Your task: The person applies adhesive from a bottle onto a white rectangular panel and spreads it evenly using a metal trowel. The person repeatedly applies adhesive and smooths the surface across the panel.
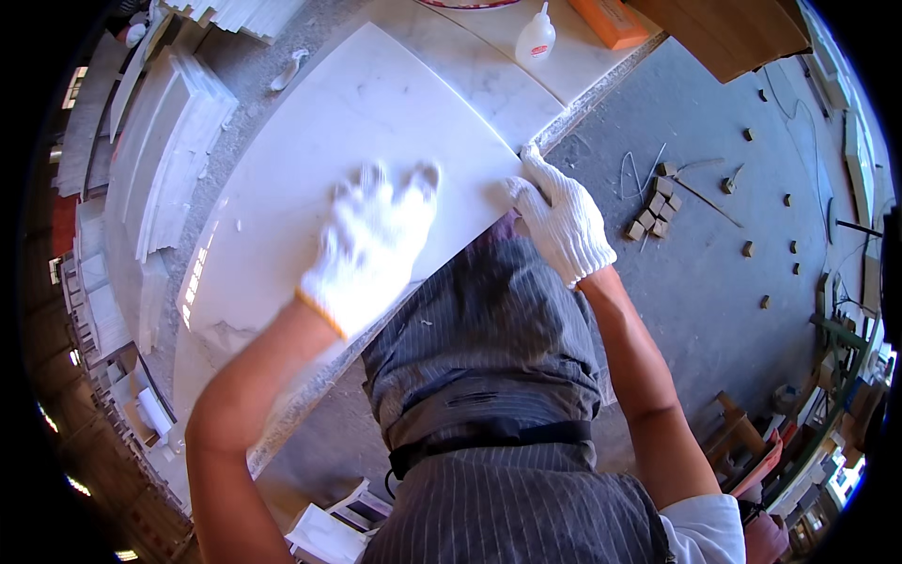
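Across a stone-topped bench (470,33) lay a broad, polished white slab (404,113), faintly veined in grey, its near edge running along the front of a person in a dark pinstriped apron (498,348). I saw both hands in white knitted gloves, the forearms bare above the cuffs. The left hand (371,244) was over the slab's face, palm down, its fingers spread apart and slightly blurred; from where I stood I couldn't tell how firmly it pressed. The right hand (564,221) was at the slab's right-hand corner, the thumb parted from the forefinger and the thumb tip over the pale surface. Whether its other fingers curled under the edge, I couldn't tell.

Beyond the slab, near the bench's far right edge, stood a small white squeeze bottle (536,39), with an orange box (609,21) just beside it and a brown cardboard box (723,33) farther right. A crumpled white scrap (289,70) lay off the slab's far left side, and past it leaned stacks of pale slabs (169,150). Down on the grey floor (695,310), to the right, small wooden blocks (655,211) sat clustered, with others scattered well apart from them.
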Action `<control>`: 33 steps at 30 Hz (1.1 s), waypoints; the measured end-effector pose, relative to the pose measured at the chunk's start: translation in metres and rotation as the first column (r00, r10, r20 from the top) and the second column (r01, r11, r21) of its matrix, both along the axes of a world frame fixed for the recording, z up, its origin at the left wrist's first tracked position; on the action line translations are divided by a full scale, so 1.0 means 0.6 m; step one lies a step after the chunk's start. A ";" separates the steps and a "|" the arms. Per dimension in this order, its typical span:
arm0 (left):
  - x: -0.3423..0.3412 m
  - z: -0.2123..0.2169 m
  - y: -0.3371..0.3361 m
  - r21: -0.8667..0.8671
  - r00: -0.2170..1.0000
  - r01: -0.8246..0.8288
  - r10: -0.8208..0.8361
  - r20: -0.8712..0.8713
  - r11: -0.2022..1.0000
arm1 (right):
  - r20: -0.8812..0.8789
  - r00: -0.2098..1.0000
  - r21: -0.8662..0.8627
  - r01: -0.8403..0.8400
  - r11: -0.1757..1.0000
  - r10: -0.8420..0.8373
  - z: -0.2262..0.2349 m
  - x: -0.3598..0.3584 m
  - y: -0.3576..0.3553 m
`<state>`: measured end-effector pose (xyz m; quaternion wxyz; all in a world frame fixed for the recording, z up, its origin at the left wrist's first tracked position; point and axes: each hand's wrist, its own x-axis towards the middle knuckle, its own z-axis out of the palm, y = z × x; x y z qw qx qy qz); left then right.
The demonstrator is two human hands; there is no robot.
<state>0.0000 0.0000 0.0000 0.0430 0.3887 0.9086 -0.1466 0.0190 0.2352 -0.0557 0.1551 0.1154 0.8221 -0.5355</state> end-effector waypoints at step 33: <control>0.127 0.015 -0.018 0.274 0.993 0.071 -0.094 0.071 0.959 | -0.281 0.953 0.415 0.012 0.910 0.116 0.005 0.020 0.006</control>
